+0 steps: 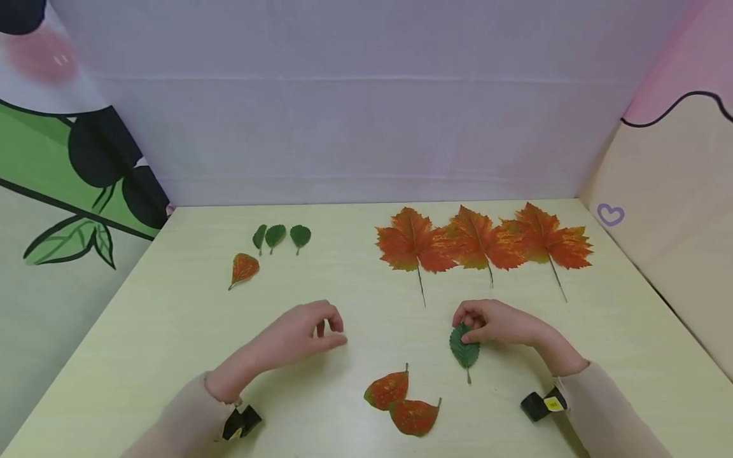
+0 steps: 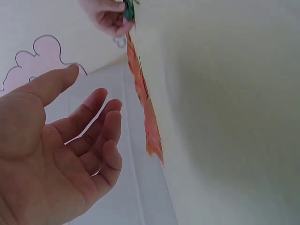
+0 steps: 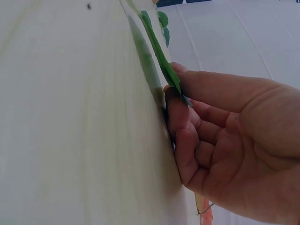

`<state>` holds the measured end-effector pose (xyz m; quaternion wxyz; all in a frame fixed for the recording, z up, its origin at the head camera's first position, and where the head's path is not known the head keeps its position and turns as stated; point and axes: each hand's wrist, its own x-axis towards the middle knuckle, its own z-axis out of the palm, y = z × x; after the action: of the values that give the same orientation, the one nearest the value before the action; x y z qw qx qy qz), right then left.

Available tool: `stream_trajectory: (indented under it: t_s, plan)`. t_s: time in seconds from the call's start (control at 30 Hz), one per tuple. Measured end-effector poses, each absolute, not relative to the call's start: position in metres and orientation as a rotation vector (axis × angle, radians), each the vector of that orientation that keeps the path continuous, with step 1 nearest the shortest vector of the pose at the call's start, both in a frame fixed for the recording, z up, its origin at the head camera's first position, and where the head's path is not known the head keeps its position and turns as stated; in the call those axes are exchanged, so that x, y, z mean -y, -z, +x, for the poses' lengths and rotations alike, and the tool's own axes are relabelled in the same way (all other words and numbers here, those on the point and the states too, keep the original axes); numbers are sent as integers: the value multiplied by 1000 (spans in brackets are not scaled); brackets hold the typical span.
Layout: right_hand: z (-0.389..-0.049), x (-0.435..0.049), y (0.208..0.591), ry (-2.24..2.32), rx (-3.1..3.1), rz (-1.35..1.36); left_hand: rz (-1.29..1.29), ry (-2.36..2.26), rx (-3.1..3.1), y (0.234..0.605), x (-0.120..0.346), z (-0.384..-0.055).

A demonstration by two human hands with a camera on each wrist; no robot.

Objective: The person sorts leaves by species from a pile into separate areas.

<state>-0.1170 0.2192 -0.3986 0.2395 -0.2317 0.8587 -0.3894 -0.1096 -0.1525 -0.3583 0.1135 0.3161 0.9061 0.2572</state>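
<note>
Between thumb and fingers, my right hand (image 1: 497,322) pinches a green toothed leaf (image 1: 464,348), its stem pointing toward me. In the right wrist view the leaf (image 3: 161,58) shows nearly edge-on, close over the table, with the fingertips right at the surface. My left hand (image 1: 312,331) hovers over the middle left of the table, fingers loosely bent and holding nothing. Its palm (image 2: 51,173) faces the camera in the left wrist view. Two orange-red leaves (image 1: 388,390) lie touching near the front edge, between the hands.
Three orange maple leaves (image 1: 409,240) overlap in a row at the back right. At the back left lie three small green leaves (image 1: 300,236), with one orange-red leaf (image 1: 245,268) in front of them. A pale cloth wall (image 1: 366,140) closes off the table's (image 1: 143,305) far side.
</note>
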Motion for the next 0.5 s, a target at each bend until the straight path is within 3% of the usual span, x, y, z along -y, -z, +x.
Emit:
stream_trajectory:
  t_s: [0.5]
  plan:
    - [-117,-219,400,1065,-2358,-650,1110,-571,-2411,372,109,-77]
